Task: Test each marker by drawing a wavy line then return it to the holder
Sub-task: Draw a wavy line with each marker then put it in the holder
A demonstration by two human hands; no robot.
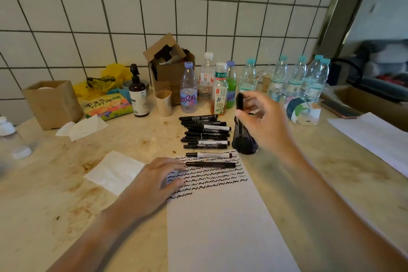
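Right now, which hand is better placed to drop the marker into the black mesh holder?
Right. The right hand already pinches a black marker directly above the black mesh holder. The left hand lies flat on the white paper.

A home kitchen: tiled wall, stained counter, drink bottles.

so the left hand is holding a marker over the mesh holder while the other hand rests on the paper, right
Not quite: the head view shows the right hand holding the marker over the mesh holder, while the left hand rests flat on the paper.
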